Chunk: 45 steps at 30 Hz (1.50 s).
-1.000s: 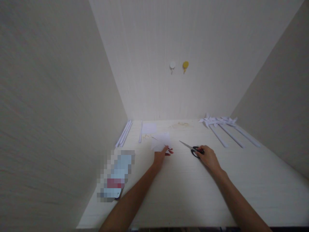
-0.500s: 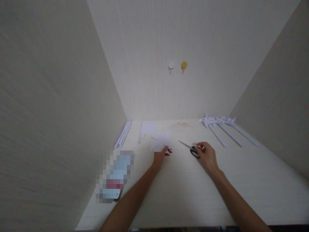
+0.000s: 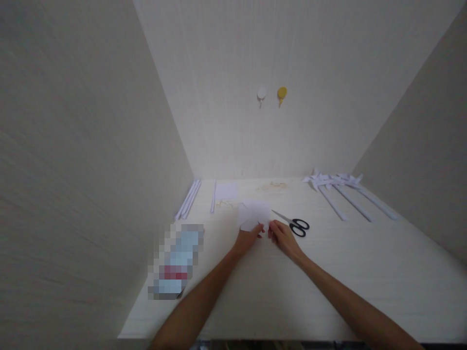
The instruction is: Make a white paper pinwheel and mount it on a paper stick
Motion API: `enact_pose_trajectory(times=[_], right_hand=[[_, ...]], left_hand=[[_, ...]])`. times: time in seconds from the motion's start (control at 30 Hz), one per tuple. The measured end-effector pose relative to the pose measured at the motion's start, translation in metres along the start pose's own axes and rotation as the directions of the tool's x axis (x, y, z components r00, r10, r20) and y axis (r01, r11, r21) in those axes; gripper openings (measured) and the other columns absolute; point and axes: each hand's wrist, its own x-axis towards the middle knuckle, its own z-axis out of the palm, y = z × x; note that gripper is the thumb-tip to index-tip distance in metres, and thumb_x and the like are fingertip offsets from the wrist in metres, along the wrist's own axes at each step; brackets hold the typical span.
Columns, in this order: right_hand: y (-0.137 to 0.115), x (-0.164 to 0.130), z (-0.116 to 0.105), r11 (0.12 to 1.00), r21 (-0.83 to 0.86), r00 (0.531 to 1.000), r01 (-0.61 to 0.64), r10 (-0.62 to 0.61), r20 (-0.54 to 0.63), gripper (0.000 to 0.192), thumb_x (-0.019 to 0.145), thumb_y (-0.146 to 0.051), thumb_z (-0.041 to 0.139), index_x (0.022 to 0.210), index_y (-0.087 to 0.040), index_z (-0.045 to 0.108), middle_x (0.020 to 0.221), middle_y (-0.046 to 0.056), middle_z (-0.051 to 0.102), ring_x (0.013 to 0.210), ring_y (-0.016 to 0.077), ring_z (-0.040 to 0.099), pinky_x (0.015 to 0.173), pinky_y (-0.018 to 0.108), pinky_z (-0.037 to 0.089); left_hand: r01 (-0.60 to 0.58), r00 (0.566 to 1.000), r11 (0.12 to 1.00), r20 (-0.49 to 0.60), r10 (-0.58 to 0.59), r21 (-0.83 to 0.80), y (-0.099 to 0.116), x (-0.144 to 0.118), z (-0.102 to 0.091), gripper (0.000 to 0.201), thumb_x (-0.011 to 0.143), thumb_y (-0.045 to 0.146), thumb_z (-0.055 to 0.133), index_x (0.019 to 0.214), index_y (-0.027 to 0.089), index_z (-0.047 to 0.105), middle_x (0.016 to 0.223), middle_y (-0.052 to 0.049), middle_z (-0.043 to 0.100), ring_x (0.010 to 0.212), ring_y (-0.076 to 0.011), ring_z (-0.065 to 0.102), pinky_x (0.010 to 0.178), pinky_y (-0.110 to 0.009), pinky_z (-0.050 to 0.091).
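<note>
A small white sheet of paper [image 3: 253,214] lies on the pale table [image 3: 277,291]. My left hand [image 3: 248,236] pinches its near edge, and my right hand [image 3: 283,236] grips the same edge just to the right. Both hands meet at the paper's lower corner. Black-handled scissors [image 3: 296,224] lie flat on the table right of my right hand, untouched, blades pointing back-left.
White paper sticks [image 3: 188,198] lie along the left wall, with another sheet [image 3: 226,190] behind them. Several white paper pinwheels on sticks [image 3: 341,192] lie at the back right. A blurred-out object [image 3: 175,260] sits at the left. Two hooks [image 3: 271,94] hang on the back wall.
My right hand let go of the scissors and moved left onto the paper beside my left hand. The scissors stay on the table. The paper has shifted slightly right.
</note>
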Motion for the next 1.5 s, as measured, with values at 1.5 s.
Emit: enact_pose_trajectory(times=[1.5], right_hand=[[0.014, 0.000, -0.006, 0.998, 0.010, 0.989, 0.058, -0.059, 0.133, 0.015, 0.072, -0.034, 0.053, 0.069, -0.019, 0.049, 0.046, -0.008, 0.033, 0.041, 0.0074, 0.029, 0.041, 0.021, 0.018]], left_hand=[[0.097, 0.995, 0.992, -0.005, -0.097, 0.076, 0.003, 0.000, -0.001, 0.015, 0.064, 0.027, 0.058, 0.053, 0.016, 0.059, 0.058, 0.000, 0.062, 0.056, -0.0130, 0.057, 0.054, -0.023, 0.047]])
